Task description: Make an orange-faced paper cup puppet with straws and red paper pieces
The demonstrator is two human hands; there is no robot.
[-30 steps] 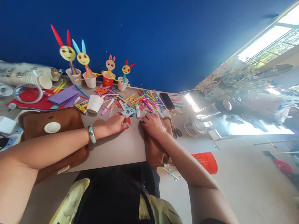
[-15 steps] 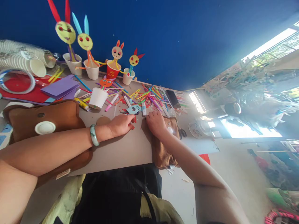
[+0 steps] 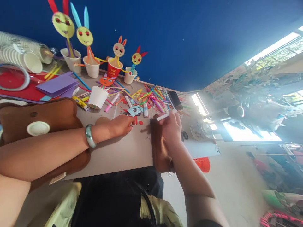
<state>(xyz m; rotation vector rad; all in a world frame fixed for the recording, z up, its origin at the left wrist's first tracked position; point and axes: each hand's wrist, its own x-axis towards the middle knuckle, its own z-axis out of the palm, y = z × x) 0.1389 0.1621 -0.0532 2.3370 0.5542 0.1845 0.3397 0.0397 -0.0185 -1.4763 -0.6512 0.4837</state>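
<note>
We have a slim white pen in our right hand, gripped between thumb and fingers above the top end of a small brown cloth bag. The pen is plain and straight, lying aslant with its far end higher. Our left hand rests on the table with its fingers curled in; we cannot tell whether they pinch anything. Just beside them lie a light blue paper piece with cut-out holes and a small red scrap.

Beyond our hands we see a heap of colourful sticks, a white tube and a black phone. A white paper cup with an orange paper face stands near a yellow marker. Behind it, four rabbit-like figures rise from cups, one of them a red cup. Purple paper lies to the left.

Our left forearm crosses a big brown cushion and hides part of it; our right forearm partly covers the bag.

All this is on a pale table against a blue wall, with bright windows and a pale floor to the right.
</note>
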